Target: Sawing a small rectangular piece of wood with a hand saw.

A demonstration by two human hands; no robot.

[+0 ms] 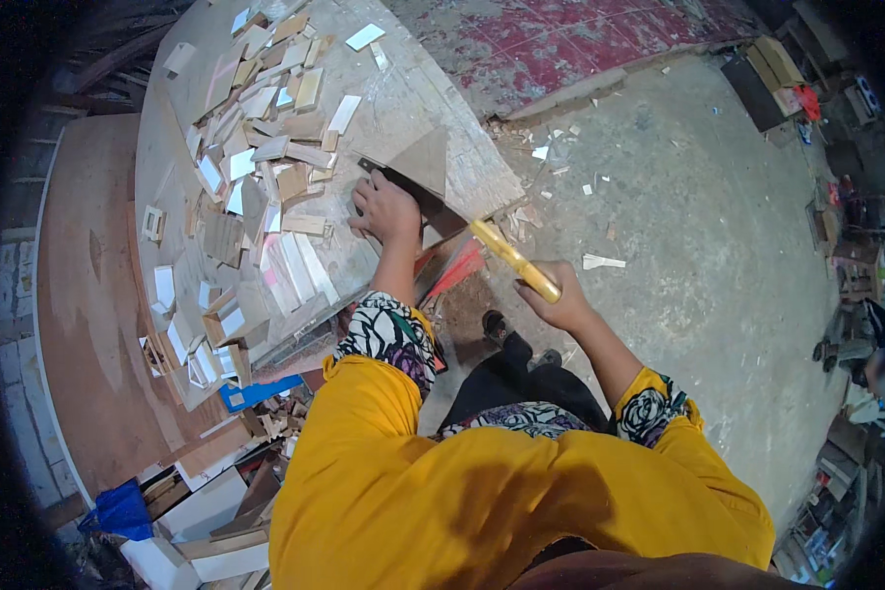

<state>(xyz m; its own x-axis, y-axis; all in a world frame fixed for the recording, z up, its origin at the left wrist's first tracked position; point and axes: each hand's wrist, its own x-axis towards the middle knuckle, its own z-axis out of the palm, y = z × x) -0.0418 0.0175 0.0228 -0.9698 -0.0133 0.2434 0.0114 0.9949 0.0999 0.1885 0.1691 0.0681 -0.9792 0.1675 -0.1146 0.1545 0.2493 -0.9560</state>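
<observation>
My right hand (558, 297) is wrapped round the yellow handle (514, 260) of a handsaw. Its dark blade (413, 187) slants up and left from the handle over the table corner. Against the near side of the blade, my left hand (387, 209) has its fingers bent and pressed down on a thin wooden board. A grey, pointed part of that board (425, 160) shows beyond the blade. The blade and my hand cover the rest, so where the teeth meet the wood is hidden.
Many small wood offcuts (290, 182) lie heaped on the left of the wooden table (452, 108). Red material (457, 270) shows under the table's near edge. Scraps dot the concrete floor (678, 226). Boxes (772, 69) stand far right; a brown panel (88, 295) is at left.
</observation>
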